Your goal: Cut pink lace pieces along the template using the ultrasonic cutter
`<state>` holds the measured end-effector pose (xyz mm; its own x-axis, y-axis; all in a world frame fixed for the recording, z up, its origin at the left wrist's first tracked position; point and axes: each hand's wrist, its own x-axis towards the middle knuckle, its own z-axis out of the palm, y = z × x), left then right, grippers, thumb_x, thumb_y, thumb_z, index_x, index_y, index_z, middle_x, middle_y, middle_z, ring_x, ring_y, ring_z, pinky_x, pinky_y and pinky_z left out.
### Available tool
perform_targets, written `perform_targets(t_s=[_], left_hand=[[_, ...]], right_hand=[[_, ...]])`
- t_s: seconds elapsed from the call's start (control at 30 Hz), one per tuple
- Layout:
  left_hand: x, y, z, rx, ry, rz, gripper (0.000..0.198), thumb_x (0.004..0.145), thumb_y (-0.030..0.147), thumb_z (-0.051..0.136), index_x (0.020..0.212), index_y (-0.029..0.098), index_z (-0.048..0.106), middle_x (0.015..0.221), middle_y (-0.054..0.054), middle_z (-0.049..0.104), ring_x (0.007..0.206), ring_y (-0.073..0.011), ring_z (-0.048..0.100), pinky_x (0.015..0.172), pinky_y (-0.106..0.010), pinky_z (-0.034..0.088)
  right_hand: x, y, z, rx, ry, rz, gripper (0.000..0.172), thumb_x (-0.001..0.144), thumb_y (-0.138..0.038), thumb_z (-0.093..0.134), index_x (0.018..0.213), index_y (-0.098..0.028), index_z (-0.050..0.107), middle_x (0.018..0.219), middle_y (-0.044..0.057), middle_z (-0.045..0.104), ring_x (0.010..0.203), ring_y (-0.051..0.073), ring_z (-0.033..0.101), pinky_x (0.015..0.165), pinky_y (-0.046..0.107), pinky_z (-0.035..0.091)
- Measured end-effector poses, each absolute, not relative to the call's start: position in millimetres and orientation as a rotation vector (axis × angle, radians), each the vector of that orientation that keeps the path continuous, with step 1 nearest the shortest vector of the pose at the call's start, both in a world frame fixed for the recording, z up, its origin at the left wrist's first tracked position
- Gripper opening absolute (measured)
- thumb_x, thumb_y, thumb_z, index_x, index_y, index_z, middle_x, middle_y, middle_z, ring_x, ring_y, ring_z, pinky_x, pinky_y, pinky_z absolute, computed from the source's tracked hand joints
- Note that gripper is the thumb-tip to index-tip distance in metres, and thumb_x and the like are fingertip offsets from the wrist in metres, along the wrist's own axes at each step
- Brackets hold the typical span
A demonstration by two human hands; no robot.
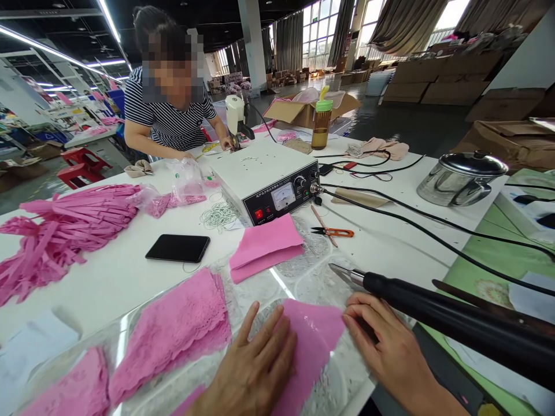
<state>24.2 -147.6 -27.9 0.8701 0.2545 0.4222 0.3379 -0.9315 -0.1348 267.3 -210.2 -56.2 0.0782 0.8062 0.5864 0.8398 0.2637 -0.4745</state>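
Observation:
A smooth pink fabric piece lies on a clear-topped, grey-patterned work surface in front of me. My left hand rests flat on its left part, fingers spread. At the piece's right corner, the thumb and fingertips of my right hand are pinched on the edge. Just above that hand lies a black pen-shaped tool with a pointed metal tip, angled toward the middle. Folded pink pieces sit beyond the fabric. To the left is a stack of pink lace-edged pieces, and another pink piece lies nearer me.
A control box with a dial and cables stands mid-table. Orange-handled thread snips, a black phone, pink strips, a metal mug and a drink bottle surround it. Across the table, a person works at a small machine.

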Motion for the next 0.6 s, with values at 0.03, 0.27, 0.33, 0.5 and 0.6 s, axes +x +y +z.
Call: perform_targets(t_s=[0.03, 0.27, 0.33, 0.5, 0.6], left_hand=[[24, -147, -29, -2.838, -0.455, -0.600, 0.024, 0.098, 0.019, 0.049, 0.115, 0.013, 0.064, 0.117, -0.009, 0.068, 0.130, -0.0265, 0.049, 0.119, -0.056, 0.014], [22, -147, -35, -2.855, -0.524, -0.735, 0.024, 0.098, 0.021, 0.049, 0.114, 0.012, 0.064, 0.117, -0.010, 0.068, 0.132, -0.0268, 0.047, 0.120, -0.054, 0.015], [21, -145, -33, -2.844, -0.493, -0.689, 0.024, 0.098, 0.020, 0.047, 0.113, 0.012, 0.065, 0.117, -0.010, 0.068, 0.132, -0.0260, 0.048, 0.120, -0.054, 0.012], [19, -143, -37, -2.818, -0.461, -0.668, 0.027, 0.099, 0.020, 0.044, 0.115, 0.015, 0.064, 0.118, -0.008, 0.068, 0.133, -0.0254, 0.046, 0.120, -0.055, 0.011], [19, -144, -46, -2.804, -0.506, -0.777, 0.027, 0.100, 0.023, 0.044, 0.116, 0.015, 0.065, 0.119, -0.008, 0.068, 0.133, -0.0260, 0.046, 0.120, -0.055, 0.013]], right_hand=[[267, -210, -56, -1.533, -1.697, -0.047, 0.013, 0.095, -0.023, 0.049, 0.084, -0.022, 0.056, 0.085, 0.004, 0.063, 0.075, 0.017, 0.063, 0.070, 0.028, 0.047], [267, -208, -53, -1.556, -1.653, -0.010, 0.016, 0.095, -0.024, 0.050, 0.080, -0.023, 0.057, 0.083, 0.003, 0.063, 0.072, 0.016, 0.063, 0.066, 0.027, 0.049], [269, -210, -53, -1.551, -1.643, 0.004, 0.016, 0.095, -0.023, 0.050, 0.081, -0.022, 0.057, 0.084, 0.004, 0.063, 0.074, 0.016, 0.063, 0.066, 0.026, 0.050], [276, -217, -55, -1.476, -1.615, -0.061, 0.011, 0.092, -0.020, 0.054, 0.090, -0.022, 0.064, 0.090, 0.005, 0.065, 0.084, 0.017, 0.067, 0.074, 0.024, 0.053], [279, -221, -55, -1.458, -1.656, -0.057, 0.013, 0.091, -0.018, 0.055, 0.094, -0.022, 0.066, 0.094, 0.006, 0.067, 0.086, 0.017, 0.068, 0.077, 0.024, 0.054]])
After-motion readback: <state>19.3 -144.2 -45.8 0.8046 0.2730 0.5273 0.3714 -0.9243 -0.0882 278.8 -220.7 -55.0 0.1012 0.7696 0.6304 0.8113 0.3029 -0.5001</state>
